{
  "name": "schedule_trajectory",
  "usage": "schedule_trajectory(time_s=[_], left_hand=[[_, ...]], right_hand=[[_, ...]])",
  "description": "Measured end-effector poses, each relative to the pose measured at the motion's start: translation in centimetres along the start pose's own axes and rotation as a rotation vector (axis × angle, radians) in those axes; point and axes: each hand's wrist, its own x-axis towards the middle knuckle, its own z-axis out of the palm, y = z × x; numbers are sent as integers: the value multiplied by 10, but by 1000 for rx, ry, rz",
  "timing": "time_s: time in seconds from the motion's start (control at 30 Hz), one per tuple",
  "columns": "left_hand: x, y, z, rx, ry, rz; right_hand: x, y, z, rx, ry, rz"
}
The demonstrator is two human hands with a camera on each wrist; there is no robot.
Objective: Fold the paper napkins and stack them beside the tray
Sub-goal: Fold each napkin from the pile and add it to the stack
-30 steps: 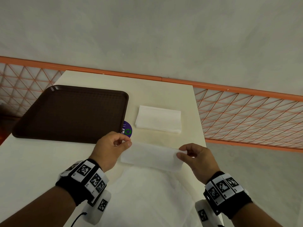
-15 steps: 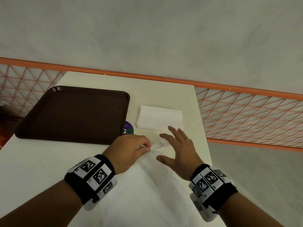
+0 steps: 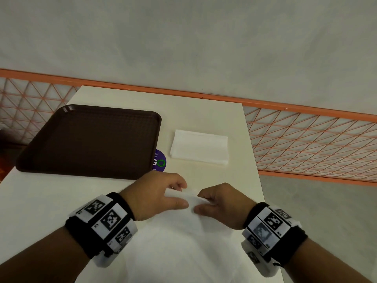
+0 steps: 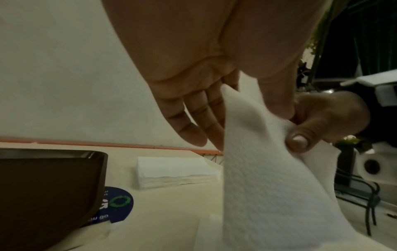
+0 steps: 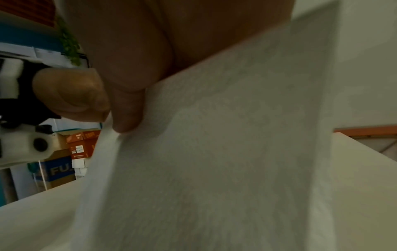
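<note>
Both hands hold one white paper napkin (image 3: 190, 196) above the near part of the cream table (image 3: 204, 111). My left hand (image 3: 163, 193) pinches its top edge between thumb and fingers; the napkin (image 4: 264, 178) hangs down from it. My right hand (image 3: 216, 203) pinches the same edge right beside the left one, its thumb pressed on the napkin (image 5: 214, 161). A stack of folded napkins (image 3: 200, 147) lies to the right of the brown tray (image 3: 87, 139). The stack (image 4: 176, 171) shows several layers.
A round purple sticker (image 3: 160, 162) sits on the table between tray and stack, partly under the tray's corner. An orange lattice railing (image 3: 306, 144) runs along the table's far and right sides. A white sheet (image 3: 173, 252) covers the nearest part of the table.
One second ago the hands held the napkin stretched wide apart. The right hand then let go and opened. Now both hands pinch the napkin close together.
</note>
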Motion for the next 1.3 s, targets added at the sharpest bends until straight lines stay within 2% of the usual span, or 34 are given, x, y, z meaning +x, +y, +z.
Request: schedule_trajectory(time_s=[0.1, 0.3, 0.43, 0.6, 0.73, 0.9, 0.93, 1.03, 1.1, 1.13, 1.17, 1.2, 1.3], left_hand=[[7, -2, 8, 87, -64, -9], [9, -33, 28, -65, -177, -189], [15, -51, 47, 50, -265, -276], [26, -57, 63, 251, -230, -327], [32, -58, 69, 377, -157, -330], [36, -62, 70, 525, -3, -254], [35, -63, 71, 549, 28, -213], [33, -55, 81, 556, 88, 41], [27, -51, 94, 586, -55, 60], [21, -54, 103, 611, -184, -6], [17, -56, 109, 615, -249, -55], [12, -60, 114, 638, -266, -72], [5, -76, 122, 647, -178, -54]], right_hand=[[8, 2, 5, 19, -71, 48], [10, 29, 21, 172, -76, 139], [18, 45, 35, 26, -123, 175], [32, 56, 49, -108, -100, 220], [37, 61, 55, -174, -27, 281], [34, 67, 56, -399, 136, 243], [33, 68, 58, -438, 181, 207], [26, 65, 73, -536, 270, 6], [19, 65, 92, -587, 195, -38], [15, 66, 101, -587, 148, -20], [11, 68, 109, -594, 121, -3], [7, 72, 115, -619, 99, 14], [-3, 82, 122, -671, 42, 83]])
